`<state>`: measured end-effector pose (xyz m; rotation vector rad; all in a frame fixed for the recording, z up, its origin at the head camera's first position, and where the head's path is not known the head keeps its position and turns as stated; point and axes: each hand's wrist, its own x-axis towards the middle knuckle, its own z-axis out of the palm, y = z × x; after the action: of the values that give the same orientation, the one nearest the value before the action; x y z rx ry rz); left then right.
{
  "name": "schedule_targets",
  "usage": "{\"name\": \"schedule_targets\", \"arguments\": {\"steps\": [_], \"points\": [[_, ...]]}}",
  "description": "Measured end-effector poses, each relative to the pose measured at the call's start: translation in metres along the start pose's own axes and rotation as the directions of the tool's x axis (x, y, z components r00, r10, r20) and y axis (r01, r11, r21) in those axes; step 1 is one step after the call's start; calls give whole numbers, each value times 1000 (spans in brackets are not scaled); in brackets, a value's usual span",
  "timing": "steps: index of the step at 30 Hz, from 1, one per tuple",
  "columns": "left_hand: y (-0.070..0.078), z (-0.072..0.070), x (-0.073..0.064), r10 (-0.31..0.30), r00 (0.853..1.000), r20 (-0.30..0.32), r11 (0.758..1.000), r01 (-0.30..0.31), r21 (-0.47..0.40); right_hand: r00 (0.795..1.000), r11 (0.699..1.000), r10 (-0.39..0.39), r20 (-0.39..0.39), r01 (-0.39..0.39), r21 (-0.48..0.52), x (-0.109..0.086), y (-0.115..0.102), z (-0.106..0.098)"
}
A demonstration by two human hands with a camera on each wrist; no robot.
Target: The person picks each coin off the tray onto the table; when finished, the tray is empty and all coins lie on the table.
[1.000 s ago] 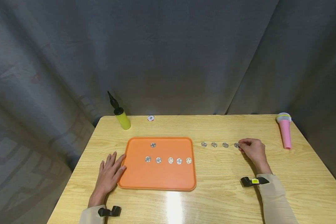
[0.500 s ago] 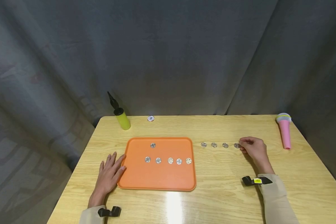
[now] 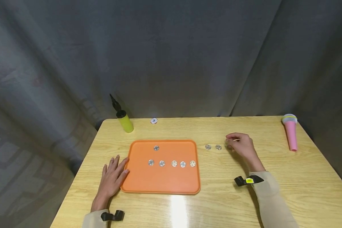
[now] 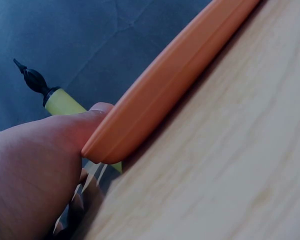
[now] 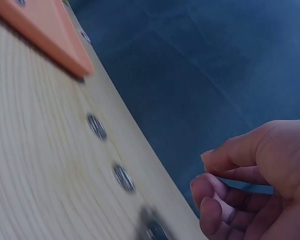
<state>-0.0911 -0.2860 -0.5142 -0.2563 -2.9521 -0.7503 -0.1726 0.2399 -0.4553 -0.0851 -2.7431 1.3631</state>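
Note:
My left hand [image 3: 111,182] lies spread at the left edge of an orange tray [image 3: 162,183], the thumb and a finger touching its rim. In the left wrist view the thumb side presses against the tray's wall [image 4: 155,95]. Several silvery coin-like discs [image 3: 162,163] lie on the tray, mostly in one row. My right hand [image 3: 243,147] hovers over the table right of the tray, fingers loosely curled, thumb and fingertips apart. Two similar discs [image 3: 218,147] show left of it. The right wrist view shows a third disc [image 5: 157,231] near the fingers, blurred. I see nothing held.
A yellow-green hand pump [image 3: 126,123] with a black nozzle stands at the back left. Near it lies a white chip [image 3: 154,120]. A pink toy microphone [image 3: 291,136] lies at the back right of the wooden table [image 3: 216,202]. Grey curtains [image 3: 171,63] hang behind.
My right hand has left the rightmost disc, where it pinched or touched it, and moved left along the row, now covering the two right-hand discs' places. The left hand and tray stay put.

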Motion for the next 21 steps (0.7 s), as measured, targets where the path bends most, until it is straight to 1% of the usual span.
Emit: {"name": "schedule_targets", "arguments": {"steps": [3, 8, 15, 21], "points": [[0, 1, 0, -1, 1000, 0, 1000, 1, 3, 1000, 1000, -5, 31, 5, 19, 3, -9, 13], [-2, 2, 0, 2, 1000, -5, 1000, -2, 0, 997, 999, -37, 72, 34, 42, 6, -20, 30], [-2, 2, 0, 7, 1000, -7, 1000, -7, 2, 991, 995, -80, 105, 72, 75, 9, -32, 48], [-1, 1, 0, 7, 1000, -8, 1000, -7, 6, 986, 991, -86, 143, 71, 109, 9, -44, 61]]}}
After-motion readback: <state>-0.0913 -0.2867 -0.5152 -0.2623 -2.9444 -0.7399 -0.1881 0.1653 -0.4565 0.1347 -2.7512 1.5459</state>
